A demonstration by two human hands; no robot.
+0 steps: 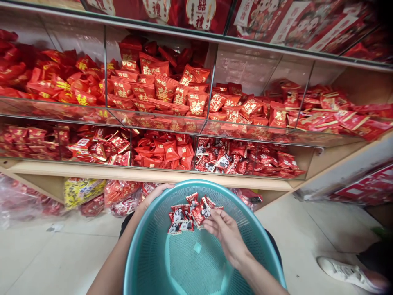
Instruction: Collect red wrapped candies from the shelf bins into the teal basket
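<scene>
My left hand [155,195] grips the far rim of a teal mesh basket [144,250] and holds it up in front of me. My right hand [225,233] is inside the basket with its fingers spread over a small heap of red, white and black wrapped candies [190,213], touching the nearest ones. The same kind of candy fills the lower shelf bin [227,157] straight ahead. I cannot see any candy pinched between the fingers.
Clear-fronted bins hold red candy packets on two shelf levels [159,90]. Red gift boxes [199,12] stand on top. Bagged sweets [82,190] lie under the shelf on a pale tiled floor. Another person's white shoe [346,272] is at the lower right.
</scene>
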